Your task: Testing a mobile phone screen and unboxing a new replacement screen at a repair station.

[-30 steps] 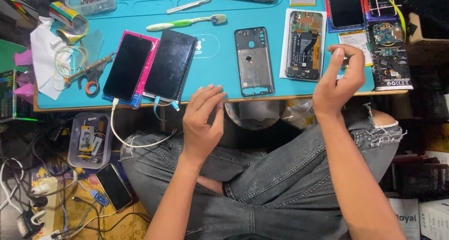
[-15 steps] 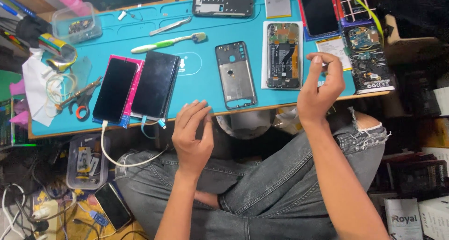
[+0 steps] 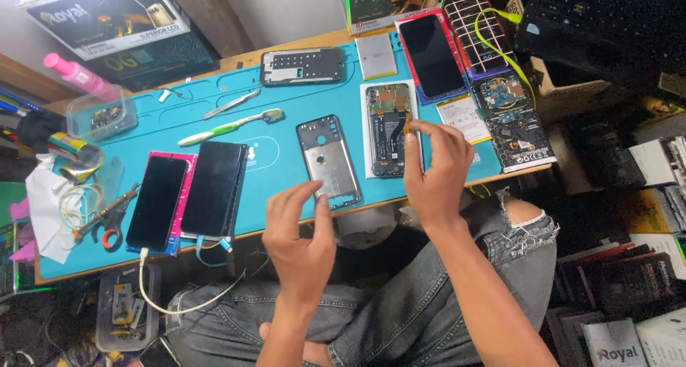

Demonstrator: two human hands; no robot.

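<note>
At centre frame, the right hand (image 3: 432, 177) pinches a tiny part, too small to identify, over the opened black phone with exposed circuit board (image 3: 389, 130) on the teal worktop (image 3: 286, 99). The left hand (image 3: 300, 238) hovers spread and empty. The board looks light and fragile; best held by its edges. The clear plastic box (image 3: 100, 113) at upper left holds small parts.

Opened phone (image 3: 389, 129) lies flat on a white sheet (image 3: 366, 168), guts showing. Empty grey mid-frame (image 3: 328, 161) sits just left, on the teal mat (image 3: 271, 124).
</note>
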